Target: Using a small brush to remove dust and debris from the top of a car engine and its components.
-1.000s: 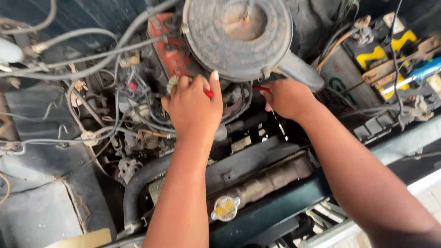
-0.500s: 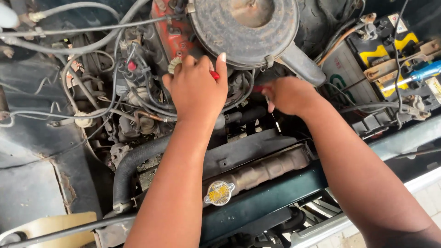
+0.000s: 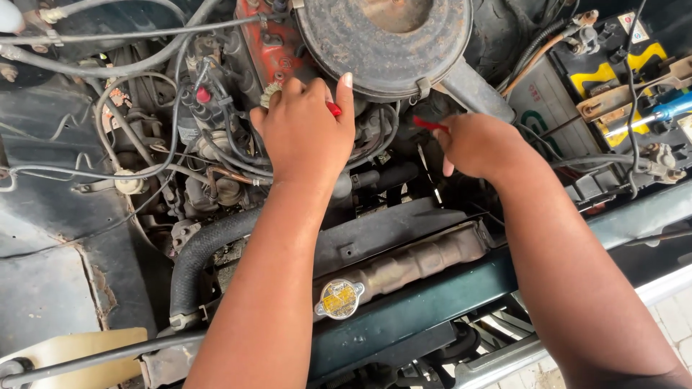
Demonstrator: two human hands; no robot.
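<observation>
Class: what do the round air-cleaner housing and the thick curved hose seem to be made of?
Air-cleaner housing: likely painted sheet metal, dull grey with rust on top. Curved hose: apparently black rubber, matt, bending smoothly.

Rust, red and black showing under the bonnet

The air filter lid [image 3: 386,39] is showing grey speckled with brown rust, and the engine cover [image 3: 263,43] beside it is showing faded red. A red tool tip [image 3: 334,109] is peeking from the left hand [image 3: 306,133]; another red tip [image 3: 430,124] is showing by the right hand [image 3: 479,148]. The radiator cap [image 3: 339,298] is showing yellow on silver. The hose [image 3: 205,248] is looking black. The battery [image 3: 613,72] is showing black with yellow patches.
</observation>
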